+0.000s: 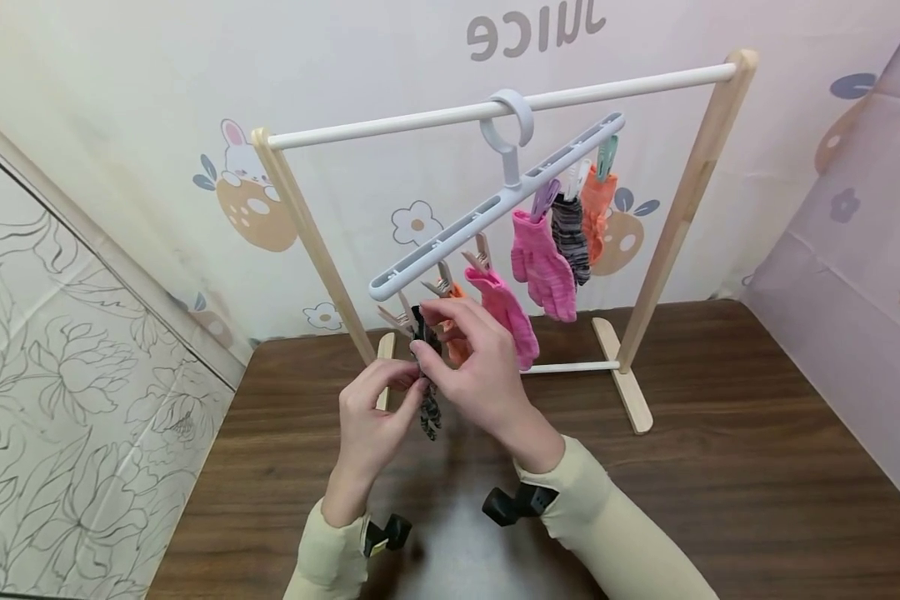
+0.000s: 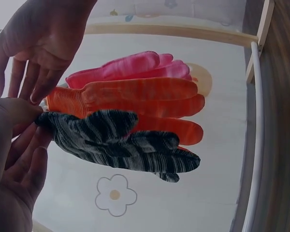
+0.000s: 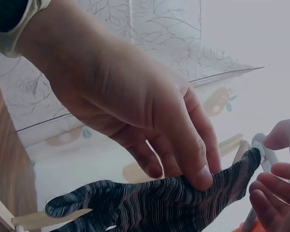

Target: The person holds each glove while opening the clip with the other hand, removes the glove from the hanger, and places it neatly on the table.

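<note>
A black-and-grey striped knit glove (image 1: 430,408) hangs near the close end of the grey hanger (image 1: 495,204), beside a beige clothespin (image 1: 397,317). My left hand (image 1: 375,417) pinches the glove from below; in the right wrist view, that left hand (image 3: 135,101) has a fingertip on the glove's upper edge. Higher up, my right hand (image 1: 483,362) is at the cuff with loosely bent fingers, partly covering the glove. The right wrist view shows the right hand's fingers (image 3: 273,193) beside the cuff. Whether the clothespin grips the cuff is hard to tell.
Behind the hands hang an orange glove (image 2: 140,92) and a pink glove (image 1: 506,317). Farther along are another pink glove (image 1: 543,262), a striped glove (image 1: 570,237) and an orange glove (image 1: 596,208). The hanger hooks over a white rail (image 1: 630,89) on a wooden stand.
</note>
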`<state>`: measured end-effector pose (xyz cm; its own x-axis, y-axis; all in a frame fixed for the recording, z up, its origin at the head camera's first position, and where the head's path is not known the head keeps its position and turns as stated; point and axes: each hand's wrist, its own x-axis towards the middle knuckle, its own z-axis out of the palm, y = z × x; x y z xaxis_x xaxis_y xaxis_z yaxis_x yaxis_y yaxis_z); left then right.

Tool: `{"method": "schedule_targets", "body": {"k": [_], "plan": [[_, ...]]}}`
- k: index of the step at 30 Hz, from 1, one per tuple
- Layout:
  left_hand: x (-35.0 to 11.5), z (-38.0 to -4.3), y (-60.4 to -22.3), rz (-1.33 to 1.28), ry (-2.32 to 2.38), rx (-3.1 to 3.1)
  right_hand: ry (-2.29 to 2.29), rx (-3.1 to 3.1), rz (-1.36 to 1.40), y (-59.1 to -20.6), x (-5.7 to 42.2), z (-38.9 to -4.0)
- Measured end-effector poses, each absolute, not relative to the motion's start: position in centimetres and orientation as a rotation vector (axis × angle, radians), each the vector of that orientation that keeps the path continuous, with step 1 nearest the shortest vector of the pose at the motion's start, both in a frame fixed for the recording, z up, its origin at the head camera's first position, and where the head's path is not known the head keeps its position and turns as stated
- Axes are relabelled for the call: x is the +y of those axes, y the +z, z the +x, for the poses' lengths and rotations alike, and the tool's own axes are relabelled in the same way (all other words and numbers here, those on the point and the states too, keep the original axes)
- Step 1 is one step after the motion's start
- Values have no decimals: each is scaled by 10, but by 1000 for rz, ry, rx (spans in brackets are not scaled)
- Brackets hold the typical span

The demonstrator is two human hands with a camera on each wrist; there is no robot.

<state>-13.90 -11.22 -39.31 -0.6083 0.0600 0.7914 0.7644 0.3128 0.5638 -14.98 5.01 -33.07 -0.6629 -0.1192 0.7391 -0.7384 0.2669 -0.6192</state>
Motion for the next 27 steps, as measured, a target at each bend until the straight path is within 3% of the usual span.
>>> {"method": "schedule_targets", "body": {"k": [27], "plan": [[-107, -142, -395, -824, -1282, -1877, 1343, -1916, 660, -318, 31, -160]]}}
